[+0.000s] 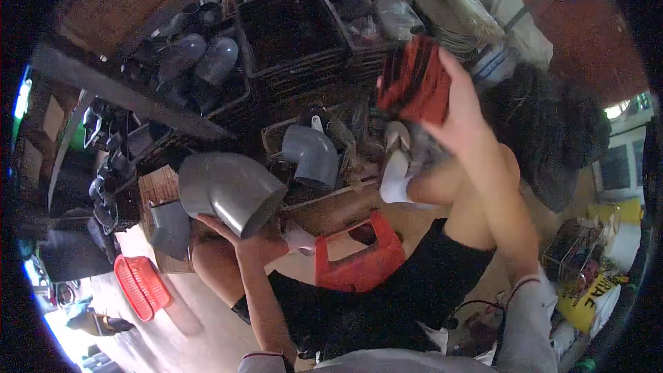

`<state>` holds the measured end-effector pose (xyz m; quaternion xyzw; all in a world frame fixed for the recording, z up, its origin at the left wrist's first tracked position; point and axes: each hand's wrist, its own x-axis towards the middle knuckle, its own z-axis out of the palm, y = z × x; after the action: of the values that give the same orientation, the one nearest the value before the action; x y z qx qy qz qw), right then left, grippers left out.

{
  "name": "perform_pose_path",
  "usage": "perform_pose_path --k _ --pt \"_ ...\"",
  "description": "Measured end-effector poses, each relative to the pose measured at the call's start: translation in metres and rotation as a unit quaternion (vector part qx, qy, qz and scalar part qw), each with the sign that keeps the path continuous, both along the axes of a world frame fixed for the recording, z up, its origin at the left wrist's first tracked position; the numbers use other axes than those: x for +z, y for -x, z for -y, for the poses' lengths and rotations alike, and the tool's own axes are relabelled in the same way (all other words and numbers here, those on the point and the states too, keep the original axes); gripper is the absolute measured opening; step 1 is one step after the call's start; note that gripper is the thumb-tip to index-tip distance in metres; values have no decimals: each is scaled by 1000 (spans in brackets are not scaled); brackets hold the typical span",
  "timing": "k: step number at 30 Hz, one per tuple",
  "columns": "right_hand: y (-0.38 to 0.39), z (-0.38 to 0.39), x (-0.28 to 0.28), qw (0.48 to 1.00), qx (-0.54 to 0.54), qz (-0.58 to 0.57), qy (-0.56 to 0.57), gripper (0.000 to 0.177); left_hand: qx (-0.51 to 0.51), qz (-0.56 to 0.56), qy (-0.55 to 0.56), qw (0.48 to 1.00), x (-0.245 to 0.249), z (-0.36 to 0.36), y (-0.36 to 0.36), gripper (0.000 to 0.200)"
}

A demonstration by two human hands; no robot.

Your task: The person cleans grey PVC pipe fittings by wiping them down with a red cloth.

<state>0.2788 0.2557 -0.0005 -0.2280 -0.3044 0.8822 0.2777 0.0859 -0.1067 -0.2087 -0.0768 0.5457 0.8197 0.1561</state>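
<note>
A large grey pipe elbow (224,183) is held up over my knee by my left hand (231,231), whose fingers lie against its lower side near the open end. Raised at the upper right, my right hand (461,110) grips a red and black striped cloth (418,79); the hand is slightly blurred. Between my hands, a smaller grey elbow (312,155) rests on a crate. Another grey fitting (170,228) lies on cardboard at the left, beside the large elbow.
Black crates (293,31) with grey fittings stand ahead. A red plastic stool (359,255) is between my legs, and a red basket (143,288) sits on the floor at left. Plastic bags (456,10) fill the upper right. A yellow bag (587,300) lies at the lower right.
</note>
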Motion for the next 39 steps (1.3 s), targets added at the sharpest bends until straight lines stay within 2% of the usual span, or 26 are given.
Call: perform_pose_path --k 1,4,5,7,10,11,14,18,21,25,28,30,31,33,35,36,38,39 --pt "7 -17 0 998 -53 22 -3 36 21 -30 60 998 -3 0 7 89" --pt "17 -44 -3 996 -46 62 40 35 38 -99 244 964 -18 2 5 92" --pt "18 -45 -3 998 -47 10 31 35 30 -121 291 949 -23 2 1 93" --pt "22 -45 5 998 -56 -25 -13 34 9 -168 355 920 -32 1 -5 95" --pt "23 -44 8 998 -39 -52 -26 35 -45 -144 490 859 -30 -13 -12 100" --pt "22 -43 10 998 -30 -58 -25 35 -60 -129 488 861 -50 -7 -4 105" --pt "23 -30 18 996 -81 -39 27 32 -96 -66 572 812 -22 -37 2 112" --pt "24 -31 15 997 -47 -63 12 34 -156 -136 626 751 -35 -47 58 119" --pt "24 -32 12 997 -53 -64 7 39 -244 -118 709 650 -3 -87 75 119" --pt "26 -31 10 997 -48 -57 7 40 -276 -81 770 569 -3 -128 69 120" --pt "29 -30 12 997 -63 -46 6 41 -283 -108 780 547 -20 -130 77 120" --pt "29 -29 16 997 -69 -38 5 40 -379 -139 759 511 -75 -100 117 118" --pt "29 -30 17 997 -65 -35 1 40 -405 -150 749 502 -87 -93 125 117" --pt "30 -31 15 997 -63 -34 -3 39 -435 -172 731 497 -104 -84 136 113" --pt "32 -32 14 997 -67 -43 -11 39 -438 -187 679 559 -113 -80 141 109" --pt "32 -30 16 997 -67 -36 -9 39 -436 -191 631 613 -128 -71 147 107" --pt "32 -25 20 997 -69 -19 0 40 -403 -211 603 656 -137 -66 144 103" --pt "31 -26 19 997 -68 -23 -2 40 -373 -227 625 647 -134 -68 135 101"
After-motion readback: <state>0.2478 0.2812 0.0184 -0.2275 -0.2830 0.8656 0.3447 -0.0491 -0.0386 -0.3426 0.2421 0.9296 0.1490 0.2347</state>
